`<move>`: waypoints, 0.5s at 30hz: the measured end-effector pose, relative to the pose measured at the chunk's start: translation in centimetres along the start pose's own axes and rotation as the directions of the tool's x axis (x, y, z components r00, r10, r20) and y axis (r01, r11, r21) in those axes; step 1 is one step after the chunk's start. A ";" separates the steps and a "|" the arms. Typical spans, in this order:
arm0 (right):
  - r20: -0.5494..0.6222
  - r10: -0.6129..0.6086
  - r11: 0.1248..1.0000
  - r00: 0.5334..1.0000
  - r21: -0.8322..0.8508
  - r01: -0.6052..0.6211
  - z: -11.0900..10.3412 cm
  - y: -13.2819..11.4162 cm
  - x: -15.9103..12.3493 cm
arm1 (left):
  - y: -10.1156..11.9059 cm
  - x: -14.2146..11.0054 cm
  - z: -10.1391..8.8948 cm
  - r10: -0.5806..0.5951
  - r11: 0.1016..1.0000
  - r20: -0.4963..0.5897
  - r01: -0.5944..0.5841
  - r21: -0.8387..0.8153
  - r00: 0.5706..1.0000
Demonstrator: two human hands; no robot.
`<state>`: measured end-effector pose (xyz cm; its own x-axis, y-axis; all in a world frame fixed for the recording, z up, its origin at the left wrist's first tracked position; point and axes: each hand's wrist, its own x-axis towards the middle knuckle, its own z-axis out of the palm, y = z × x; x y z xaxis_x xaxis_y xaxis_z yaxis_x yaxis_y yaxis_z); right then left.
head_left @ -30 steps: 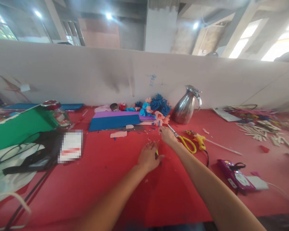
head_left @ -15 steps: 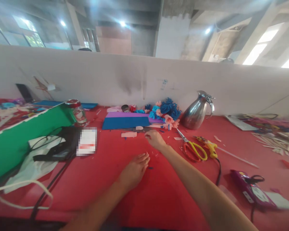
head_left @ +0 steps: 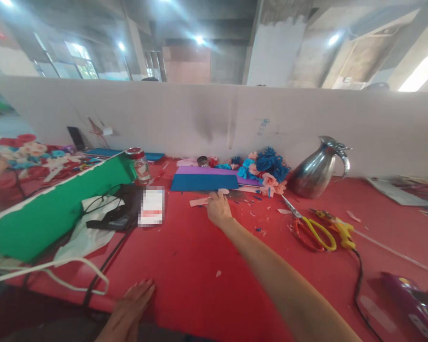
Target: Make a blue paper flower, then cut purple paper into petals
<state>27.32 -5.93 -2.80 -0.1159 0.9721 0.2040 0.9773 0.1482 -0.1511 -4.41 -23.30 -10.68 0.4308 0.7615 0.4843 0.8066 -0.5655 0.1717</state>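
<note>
The right hand (head_left: 219,207) is reaching toward the far edge of the red desk (head_left: 192,275), with its fingers curled and narrowed at the right end of a pale pink rectangular paper strip (head_left: 198,202). I cannot tell whether the fingers are gripping the strip or only touching it. The strip is lying just in front of a flat dark blue sheet (head_left: 204,182), which is partly covering a flat purple sheet (head_left: 199,170) near the far edge. A small pale pink oval piece (head_left: 223,191) is lying just beyond that hand. The left hand (head_left: 133,300) is resting palm down at the near edge, its fingers stretched out, holding nothing visible.

Right of the sheets, a cluster of blue and pink paper flowers (head_left: 267,164) is sitting by the far edge, and a shiny silver metal jug (head_left: 313,168) is standing just beside it. Nearer the near edge, silver-bladed scissors with red and yellow handles (head_left: 295,211) are lying beside a yellow glue gun with a black cord (head_left: 347,233). Toward the left edge, a red-lidded clear jar (head_left: 141,168) is standing by an upright green panel (head_left: 64,209).
</note>
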 end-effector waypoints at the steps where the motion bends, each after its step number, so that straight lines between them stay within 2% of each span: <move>1: 0.010 -0.010 1.000 1.000 -0.010 0.010 -0.1 -0.4 -0.4 | 0.2 1.1 0.4 0.004 1.000 0.027 -0.004 -0.011 1.000; 2: 0.025 -0.028 0.999 0.999 -0.019 0.028 -0.2 -0.8 -1.0 | 0.5 2.5 1.0 -0.006 1.000 0.004 0.006 -0.016 1.000; 4: 0.063 -0.074 0.996 0.995 -0.035 0.076 -0.6 -1.4 -2.6 | 1.5 6.3 2.5 -0.149 0.988 0.006 0.149 -0.033 0.989; 6: 0.095 -0.116 0.991 0.989 -0.052 0.122 -1.2 -1.7 -4.4 | 2.6 10.6 4.1 -0.243 0.968 0.032 0.245 -0.064 0.970; 9: 0.111 -0.127 0.988 0.986 -0.072 0.136 -2.3 -1.8 -6.9 | 4.9 16.8 6.4 -0.257 0.960 0.082 0.264 -0.096 0.963; 12: 0.105 -0.093 0.993 0.990 -0.063 0.100 -3.3 -0.9 -8.3 | 7.9 21.4 8.1 -0.114 0.973 0.173 0.145 -0.182 0.978; 13: 0.105 -0.076 0.995 0.992 -0.052 0.082 -3.7 -0.2 -8.7 | 8.9 22.4 8.5 -0.024 0.970 0.208 0.073 -0.230 0.978; 15: 0.101 -0.023 0.999 0.995 -0.026 0.026 -4.4 1.7 -9.6 | 10.9 23.7 9.2 0.187 0.947 0.275 -0.099 -0.305 0.943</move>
<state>30.90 -15.78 -0.73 -0.1555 0.9819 0.1081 0.9783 0.1682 -0.1208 18.32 -8.51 -5.18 0.6686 0.6992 0.2532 0.5977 -0.7078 0.3764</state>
